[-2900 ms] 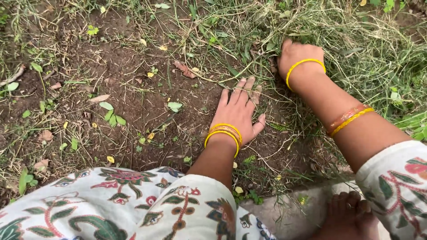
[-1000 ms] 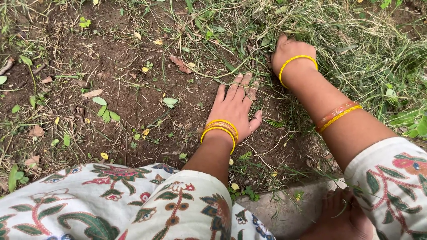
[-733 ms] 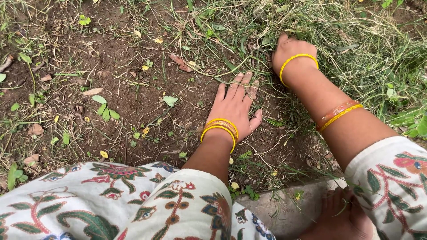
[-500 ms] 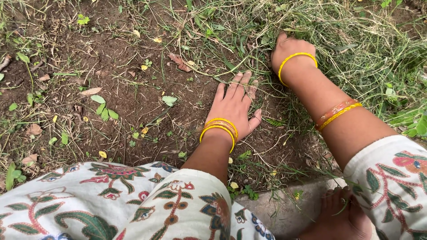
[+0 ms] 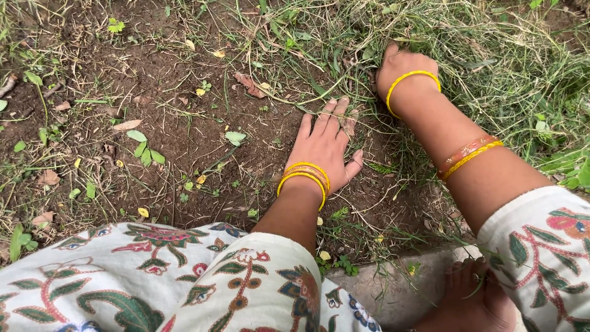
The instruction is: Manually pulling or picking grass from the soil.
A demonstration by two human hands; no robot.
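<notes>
The left hand point(image 5: 324, 147) lies flat on the soil point(image 5: 166, 98). Grass point(image 5: 491, 55) lies right of the left hand, the right hand point(image 5: 402, 64) in it.

Right hand point(image 5: 402, 64) slightly deeper into grass point(image 5: 491, 67)

Person in floral print clothing, bangles on both wrists, barefoot.
Off-white fabric with green leaves, red and orange flowers covers the left sleeve point(image 5: 270, 276) and right sleeve point(image 5: 541, 246). Left hand point(image 5: 324, 147): stacked yellow and orange bangles. Right hand point(image 5: 402, 64): one yellow bangle at wrist, orange-and-yellow pair up the forearm. Bare foot point(image 5: 473, 298), toe ring.
</notes>
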